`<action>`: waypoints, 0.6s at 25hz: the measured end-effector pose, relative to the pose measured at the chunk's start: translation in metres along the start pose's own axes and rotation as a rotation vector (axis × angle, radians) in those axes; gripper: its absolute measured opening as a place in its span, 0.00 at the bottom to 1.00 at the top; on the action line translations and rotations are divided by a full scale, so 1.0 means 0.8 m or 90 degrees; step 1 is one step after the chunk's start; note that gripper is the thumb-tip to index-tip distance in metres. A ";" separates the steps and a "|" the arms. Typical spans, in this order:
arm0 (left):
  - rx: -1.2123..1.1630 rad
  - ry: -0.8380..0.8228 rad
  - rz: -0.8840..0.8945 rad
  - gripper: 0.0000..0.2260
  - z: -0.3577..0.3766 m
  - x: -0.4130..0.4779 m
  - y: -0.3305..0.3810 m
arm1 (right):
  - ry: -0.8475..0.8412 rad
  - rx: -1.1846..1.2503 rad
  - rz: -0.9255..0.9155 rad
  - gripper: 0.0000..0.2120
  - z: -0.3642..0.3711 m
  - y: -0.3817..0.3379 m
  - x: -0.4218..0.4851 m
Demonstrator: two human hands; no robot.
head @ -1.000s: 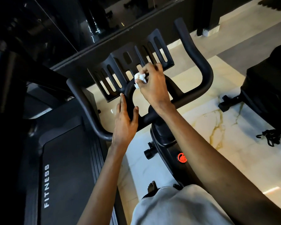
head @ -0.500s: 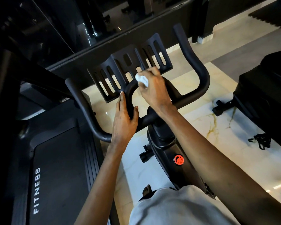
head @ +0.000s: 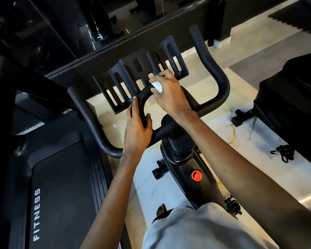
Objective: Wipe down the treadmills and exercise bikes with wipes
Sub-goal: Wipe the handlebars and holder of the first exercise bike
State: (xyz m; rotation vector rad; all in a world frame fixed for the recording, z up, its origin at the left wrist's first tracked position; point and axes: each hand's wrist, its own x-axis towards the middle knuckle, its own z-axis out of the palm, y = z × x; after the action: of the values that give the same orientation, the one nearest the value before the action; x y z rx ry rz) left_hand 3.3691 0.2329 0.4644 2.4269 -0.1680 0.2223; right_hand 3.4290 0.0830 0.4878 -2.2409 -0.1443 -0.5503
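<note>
A black exercise bike stands in front of me, its handlebar [head: 217,81] curving up on both sides around an inner loop. My right hand [head: 169,94] holds a crumpled white wipe [head: 156,86] against the top of the inner loop, just below the slotted tablet holder [head: 131,76]. My left hand [head: 136,126] grips the left side of that loop, thumb inside and fingers along the outside. The bike's frame [head: 187,169] with a red round sticker [head: 196,175] drops down toward my lap.
A treadmill [head: 61,186] with a belt marked FITNESS lies on the left, close to the bike. Another dark machine [head: 291,105] stands at the right on the pale marble floor [head: 223,132]. A dark glass wall [head: 61,33] runs behind. My bare foot [head: 161,209] shows below.
My right hand has slid the wipe a little along the top of the inner loop. The left hand keeps the same grip. My view shifted slightly.
</note>
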 end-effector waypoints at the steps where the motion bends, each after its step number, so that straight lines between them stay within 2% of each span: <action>1: 0.004 0.001 0.000 0.31 0.000 -0.001 0.000 | -0.001 -0.001 0.004 0.13 -0.004 0.001 0.002; 5: 0.031 0.031 -0.006 0.30 0.003 -0.007 0.001 | 0.040 0.004 0.087 0.11 -0.035 0.026 -0.001; 7: 0.047 0.037 0.000 0.31 0.005 -0.009 0.001 | 0.032 -0.007 0.077 0.12 -0.030 0.022 -0.005; 12: 0.029 0.036 0.004 0.31 0.004 -0.008 -0.001 | -0.023 0.009 -0.030 0.13 0.000 -0.002 -0.005; 15: 0.014 0.036 -0.001 0.30 0.004 -0.008 -0.001 | 0.026 0.001 0.047 0.12 -0.028 0.024 -0.005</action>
State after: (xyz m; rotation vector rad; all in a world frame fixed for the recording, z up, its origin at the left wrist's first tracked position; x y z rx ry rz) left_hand 3.3630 0.2323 0.4602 2.4391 -0.1387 0.2933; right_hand 3.4226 0.0537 0.4860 -2.2217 -0.0400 -0.5557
